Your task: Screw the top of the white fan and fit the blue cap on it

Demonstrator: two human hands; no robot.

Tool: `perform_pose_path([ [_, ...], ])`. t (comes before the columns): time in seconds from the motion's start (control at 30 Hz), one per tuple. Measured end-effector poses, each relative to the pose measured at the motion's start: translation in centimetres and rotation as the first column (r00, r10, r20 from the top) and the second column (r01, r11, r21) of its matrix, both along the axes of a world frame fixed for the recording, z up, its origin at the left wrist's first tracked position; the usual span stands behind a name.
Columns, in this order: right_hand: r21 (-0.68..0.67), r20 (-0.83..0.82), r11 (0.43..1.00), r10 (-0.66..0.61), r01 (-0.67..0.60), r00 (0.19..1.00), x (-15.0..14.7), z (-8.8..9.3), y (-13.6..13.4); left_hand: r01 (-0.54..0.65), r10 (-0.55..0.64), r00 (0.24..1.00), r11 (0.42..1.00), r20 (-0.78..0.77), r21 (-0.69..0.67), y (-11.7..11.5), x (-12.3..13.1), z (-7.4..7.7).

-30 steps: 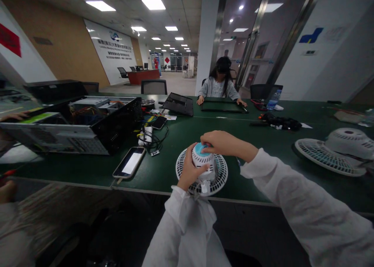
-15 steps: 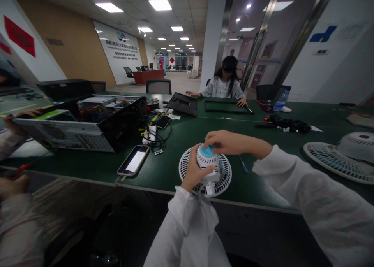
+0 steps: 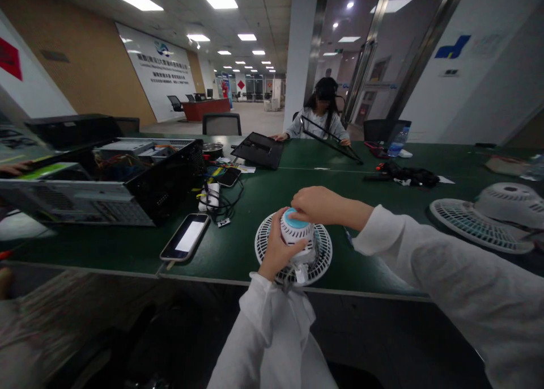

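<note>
A white fan head (image 3: 302, 255) lies on the green table near its front edge, its round grille (image 3: 326, 253) underneath and its motor housing pointing up. My left hand (image 3: 278, 246) is wrapped round the side of the housing, thumb across the front. On top sits a light-blue cap (image 3: 294, 221). The curled fingers of my right hand (image 3: 317, 204) grip this cap from above; their tips are partly hidden. A screwdriver (image 3: 348, 236) lies just right of the fan, partly covered by my right forearm.
An open computer case (image 3: 140, 179) stands at left, with a phone (image 3: 186, 237), cables (image 3: 227, 202) and a black panel (image 3: 258, 149) nearby. Another fan part (image 3: 471, 224) lies at right. Across the table a person (image 3: 323, 114) holds a thin black frame (image 3: 329, 139).
My right hand has turned on the blue cap, its fingers now curled lower over it. The person opposite has raised one end of the black frame. My view has swung slightly right.
</note>
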State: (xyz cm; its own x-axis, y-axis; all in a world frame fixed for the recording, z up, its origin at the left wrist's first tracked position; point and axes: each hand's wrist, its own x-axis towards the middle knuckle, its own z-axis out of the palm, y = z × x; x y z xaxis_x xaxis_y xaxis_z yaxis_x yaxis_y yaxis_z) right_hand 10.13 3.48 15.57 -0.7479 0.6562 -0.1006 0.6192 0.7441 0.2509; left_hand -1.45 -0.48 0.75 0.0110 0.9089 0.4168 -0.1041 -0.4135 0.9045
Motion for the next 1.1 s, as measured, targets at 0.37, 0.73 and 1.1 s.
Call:
perform_pose_path([
  [0.37,-0.186,-0.142,0.966,0.153,-0.178,0.978,1.6,1.8,-0.3,-0.011,0.012,1.0,1.0,-0.023,0.025,0.1,-0.1,-0.3],
  [0.73,-0.146,-0.009,0.971,0.191,-0.19,0.982,0.4,1.7,-0.1,0.014,-0.014,1.0,1.0,-0.026,0.019,0.0,-0.1,-0.2],
  [1.1,-0.113,-0.147,0.965,-0.251,0.236,0.957,-0.6,-0.7,-1.4,0.019,-0.018,1.0,0.999,-0.026,0.03,0.0,0.0,-0.4],
])
